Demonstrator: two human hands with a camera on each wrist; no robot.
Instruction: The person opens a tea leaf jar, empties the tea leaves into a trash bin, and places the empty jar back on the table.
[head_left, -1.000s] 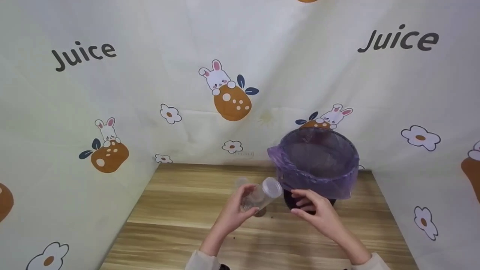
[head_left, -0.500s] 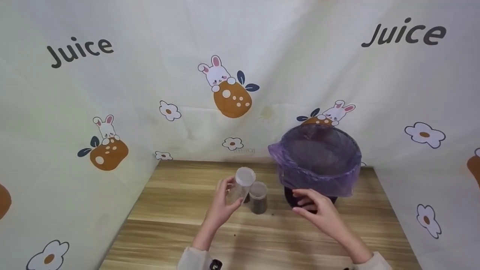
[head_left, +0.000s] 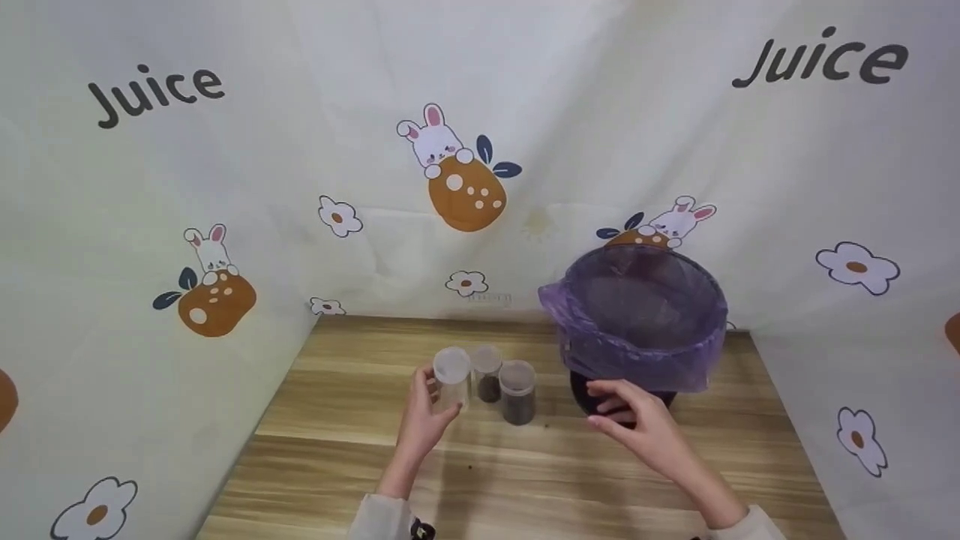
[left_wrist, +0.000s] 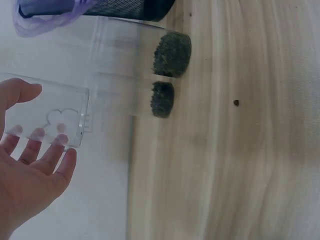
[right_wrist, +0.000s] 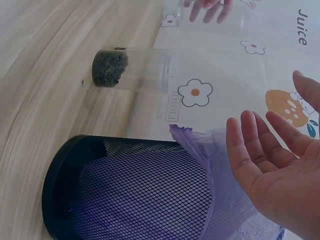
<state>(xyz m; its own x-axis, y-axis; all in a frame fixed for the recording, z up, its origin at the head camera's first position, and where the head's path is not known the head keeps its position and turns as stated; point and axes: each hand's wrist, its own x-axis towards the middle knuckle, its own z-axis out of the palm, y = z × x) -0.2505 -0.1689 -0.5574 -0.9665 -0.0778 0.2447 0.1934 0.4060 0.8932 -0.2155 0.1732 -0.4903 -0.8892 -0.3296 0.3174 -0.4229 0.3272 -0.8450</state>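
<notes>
Purple plastic (head_left: 637,370) lines one mesh bin (right_wrist: 145,195), and here we see the right hand (head_left: 643,426) near it, fingers loosely apart. We count two standing jars (head_left: 517,394) on the table (head_left: 322,457), dark crumbs (left_wrist: 172,55) in each, and a see-through third jar (head_left: 452,369) just left of them, lifted, the left hand (head_left: 426,421) gripping it, thumb opposite fingers.
</notes>
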